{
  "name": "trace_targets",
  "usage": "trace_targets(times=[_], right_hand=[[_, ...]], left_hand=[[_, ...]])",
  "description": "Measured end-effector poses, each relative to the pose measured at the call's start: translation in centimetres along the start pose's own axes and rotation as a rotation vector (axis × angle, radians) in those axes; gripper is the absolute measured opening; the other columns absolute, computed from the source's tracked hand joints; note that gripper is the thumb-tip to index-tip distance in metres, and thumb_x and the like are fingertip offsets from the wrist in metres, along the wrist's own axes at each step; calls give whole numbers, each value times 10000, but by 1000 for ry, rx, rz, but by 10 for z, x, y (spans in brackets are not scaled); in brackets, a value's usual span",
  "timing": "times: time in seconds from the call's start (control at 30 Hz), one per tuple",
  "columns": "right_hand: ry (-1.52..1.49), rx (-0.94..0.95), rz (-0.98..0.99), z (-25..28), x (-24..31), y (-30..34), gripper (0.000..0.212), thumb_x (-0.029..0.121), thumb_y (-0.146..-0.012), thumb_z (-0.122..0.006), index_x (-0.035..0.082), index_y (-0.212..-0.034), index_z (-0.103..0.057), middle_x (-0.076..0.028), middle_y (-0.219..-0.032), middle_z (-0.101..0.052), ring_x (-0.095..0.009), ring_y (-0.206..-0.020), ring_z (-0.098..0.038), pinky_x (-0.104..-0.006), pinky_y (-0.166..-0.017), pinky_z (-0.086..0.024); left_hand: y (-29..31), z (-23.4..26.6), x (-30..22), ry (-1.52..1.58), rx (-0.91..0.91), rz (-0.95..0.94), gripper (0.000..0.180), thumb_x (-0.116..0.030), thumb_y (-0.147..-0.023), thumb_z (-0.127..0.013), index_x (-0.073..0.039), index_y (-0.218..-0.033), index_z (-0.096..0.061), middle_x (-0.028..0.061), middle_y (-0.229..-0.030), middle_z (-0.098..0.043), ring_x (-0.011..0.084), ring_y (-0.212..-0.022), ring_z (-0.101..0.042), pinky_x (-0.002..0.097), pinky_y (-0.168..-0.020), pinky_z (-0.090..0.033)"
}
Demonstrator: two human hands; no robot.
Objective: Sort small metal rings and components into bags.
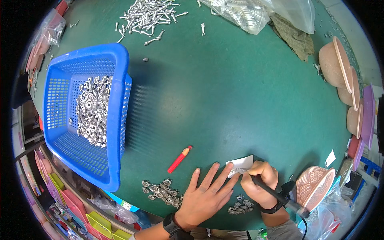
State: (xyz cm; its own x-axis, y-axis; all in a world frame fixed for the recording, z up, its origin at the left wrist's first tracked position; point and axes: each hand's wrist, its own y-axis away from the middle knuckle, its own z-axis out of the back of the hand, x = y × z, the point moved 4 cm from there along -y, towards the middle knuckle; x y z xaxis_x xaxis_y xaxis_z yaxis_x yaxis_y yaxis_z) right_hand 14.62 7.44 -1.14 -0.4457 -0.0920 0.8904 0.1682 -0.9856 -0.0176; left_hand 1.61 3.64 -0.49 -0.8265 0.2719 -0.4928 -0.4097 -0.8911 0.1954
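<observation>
My left hand lies flat with spread fingers on the green table, its fingertips at the edge of a small white slip of paper. My right hand is closed in a pinch over the slip's right end, around a dark pen-like stick that slants back toward the wrist; its tip is hidden by the fingers. Beside my left hand is a pile of small silver metal parts. A smaller cluster of similar parts sits between my wrists. Ahead of my left hand lies a red pencil-like crayon.
A blue plastic basket holding many silver parts stands at the left. Far back lie a heap of silver rod-like pieces and a clear plastic bag. Pinkish bowls line the right edge; a woven-pattern pink basket is near my right wrist.
</observation>
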Motion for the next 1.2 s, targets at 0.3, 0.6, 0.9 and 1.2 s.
trace_targets(times=[0.3,0.6,0.9,1.2], right_hand=[[-4,54,67,-3,1,-3,209,-64,-590,-538,55,-661,-382,-33,-479,-429,-109,-385,-419,-236,-368,-345],[-196,-137,-105,10,-5,2,217,-114,-599,-506,48,-686,-389,-4,-483,-405,-48,-399,-343,-196,-366,-278],[-41,-261,-276,46,32,47,93,65,-795,-488,12,-870,-474,-32,-580,-493,-73,-489,-445,-203,-450,-356],[320,-261,-534,76,-11,86,231,41,-676,-534,-2,-879,-434,-113,-527,-498,-250,-453,-498,-342,-454,-393]], left_hand=[[0,0,0,-11,-20,1,406,-299,-703,-544,-230,-1095,-469,-18,-1233,-351,176,-1111,-327,411,-888,-257],[-1,4,1,-3,-22,7,408,-294,-706,-547,-220,-1099,-467,-15,-1224,-358,179,-1100,-338,410,-874,-282],[-1,8,-10,-22,-44,-122,370,-265,-717,-536,-200,-1078,-489,30,-1213,-371,236,-1096,-351,486,-870,-267],[64,51,-30,-53,-14,-145,303,-154,-711,-523,-94,-1009,-511,84,-1133,-424,230,-1035,-401,439,-880,-274]])
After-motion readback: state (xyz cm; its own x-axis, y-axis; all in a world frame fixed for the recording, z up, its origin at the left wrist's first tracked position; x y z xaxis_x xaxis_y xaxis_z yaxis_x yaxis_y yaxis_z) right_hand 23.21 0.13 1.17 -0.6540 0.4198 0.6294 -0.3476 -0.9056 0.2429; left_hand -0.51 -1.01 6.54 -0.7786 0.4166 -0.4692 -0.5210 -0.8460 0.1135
